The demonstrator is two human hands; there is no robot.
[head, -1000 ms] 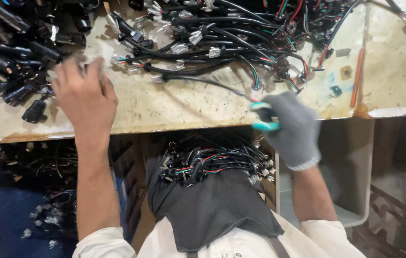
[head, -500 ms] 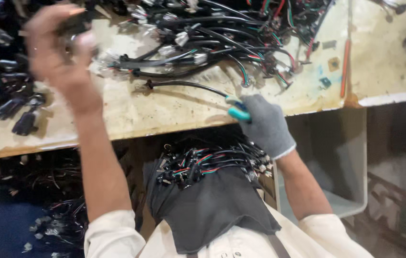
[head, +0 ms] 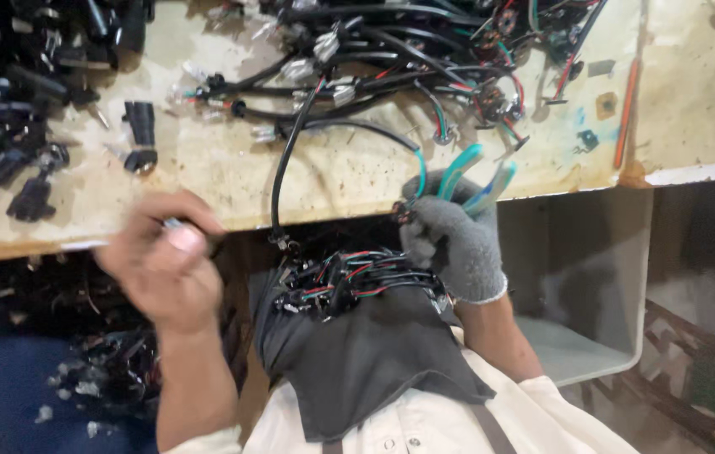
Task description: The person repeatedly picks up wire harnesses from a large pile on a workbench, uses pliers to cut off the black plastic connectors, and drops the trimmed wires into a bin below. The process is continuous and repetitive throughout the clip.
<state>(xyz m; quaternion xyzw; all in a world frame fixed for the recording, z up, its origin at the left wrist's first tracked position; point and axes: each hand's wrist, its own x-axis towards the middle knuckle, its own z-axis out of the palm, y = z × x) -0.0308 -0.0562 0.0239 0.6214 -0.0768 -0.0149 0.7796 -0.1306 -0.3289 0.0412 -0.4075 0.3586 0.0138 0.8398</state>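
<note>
Gripping teal pliers [head: 473, 176] w/ gloved right hand [head: 456, 244] at wire end [head: 403, 210]; bare left hand [head: 168, 269] pinching small connector [head: 174, 225], blurred. Prob. needing connector brought to wire.

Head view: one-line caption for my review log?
Gloved right hand grips teal-handled pliers at workbench edge; bare left hand pinches a small part.
</note>
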